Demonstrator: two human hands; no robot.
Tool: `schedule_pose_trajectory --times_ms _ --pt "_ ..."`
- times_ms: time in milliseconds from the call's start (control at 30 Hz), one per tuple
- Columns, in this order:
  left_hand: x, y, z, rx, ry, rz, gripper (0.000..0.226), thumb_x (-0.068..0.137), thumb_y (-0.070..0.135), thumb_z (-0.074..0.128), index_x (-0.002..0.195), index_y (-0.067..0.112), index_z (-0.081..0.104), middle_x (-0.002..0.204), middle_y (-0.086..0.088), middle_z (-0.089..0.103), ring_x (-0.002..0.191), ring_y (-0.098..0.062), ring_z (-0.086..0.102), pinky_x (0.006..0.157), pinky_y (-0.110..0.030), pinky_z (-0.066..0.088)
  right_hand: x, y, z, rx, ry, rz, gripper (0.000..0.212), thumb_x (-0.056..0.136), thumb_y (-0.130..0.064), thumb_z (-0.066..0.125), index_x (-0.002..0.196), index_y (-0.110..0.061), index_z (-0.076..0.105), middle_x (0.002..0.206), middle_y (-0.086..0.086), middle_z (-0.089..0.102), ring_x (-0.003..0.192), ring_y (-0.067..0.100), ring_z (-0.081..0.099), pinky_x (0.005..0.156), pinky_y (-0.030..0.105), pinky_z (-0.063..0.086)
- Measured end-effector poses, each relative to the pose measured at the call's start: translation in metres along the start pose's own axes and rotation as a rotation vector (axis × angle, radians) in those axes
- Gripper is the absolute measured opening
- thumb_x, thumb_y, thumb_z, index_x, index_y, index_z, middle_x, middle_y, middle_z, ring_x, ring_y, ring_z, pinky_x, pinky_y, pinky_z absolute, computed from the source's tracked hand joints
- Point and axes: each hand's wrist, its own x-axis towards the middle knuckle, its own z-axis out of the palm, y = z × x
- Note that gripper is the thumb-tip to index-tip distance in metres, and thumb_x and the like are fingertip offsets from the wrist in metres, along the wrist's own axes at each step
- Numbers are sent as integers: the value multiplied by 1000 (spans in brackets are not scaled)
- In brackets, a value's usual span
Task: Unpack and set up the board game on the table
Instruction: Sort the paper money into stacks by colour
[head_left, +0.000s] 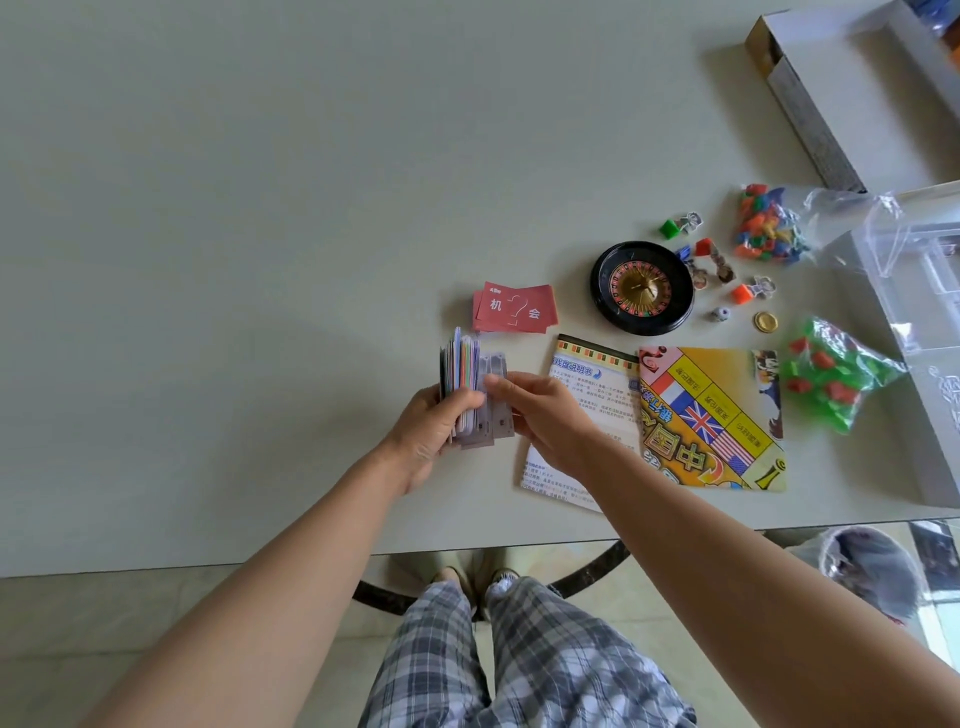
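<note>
Pale grey tabletop (260, 208) at 12 o'clock, beige tiled floor (156, 623) at 7 o'clock — dark curved table base (587, 577), lined bin (872, 566) at 4 o'clock

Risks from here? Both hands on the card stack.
1. The card stack sits fanned in the left hand while the right hand pinches its front cards; a slip could scatter them into the red card pile just beyond.
2. The right forearm passes over the rule sheet, which lies near the table edge; pulling back might drag it off.
</note>
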Motion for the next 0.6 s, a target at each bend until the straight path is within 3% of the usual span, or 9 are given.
schedule_pose_trajectory --times_ms 100,233,300,433,533,600 --pt "-3 0 -4 -88 -37 -37 54 62 36 71 108 6 66 98 -19 64 88 -25 62 80 -39 55 1 2 3 48 43 28 33 92 -17 60 109 11 63 100 26 64 86 31 61 81 37 55" --pt "-6 -2 -10 -63 -50 -11 15 92 12 58 103 6 65 93 -17 69 75 -22 66 68 -30 58 0 3 7 32 31 45 30 92 -21 60 104 6 67 91 18 68 77 24 66 72 32 58" --pt "-6 -5 -12 -58 -54 -3 16 90 13 61 103 8 65 90 -13 70 76 -21 67 65 -27 57 0 2 9 8 1 37 25 92 -20 61 99 3 68 89 17 69 76 24 67 70 30 57" --pt "-9 -6 -15 -27 -50 9 19 92 11 59 109 7 65 90 -7 72 79 -16 68 70 -26 57 0 2 13 12 -1 29 25 93 -20 61 100 3 69 97 22 70 81 29 68 80 34 58" --pt "-11 -7 -15 -14 -43 6 17 94 10 56 109 9 64 79 1 71 72 -8 66 64 -18 53 -2 2 14 36 -45 22 21 92 -15 60 100 3 68 96 19 70 78 23 69 76 28 58" --pt "-12 -8 -17 -20 -37 1 20 91 14 62 110 10 64 85 -2 71 77 -9 65 63 -16 51 -4 2 14 46 -58 27 22 93 -13 58 102 4 67 96 18 69 78 21 69 74 25 57"
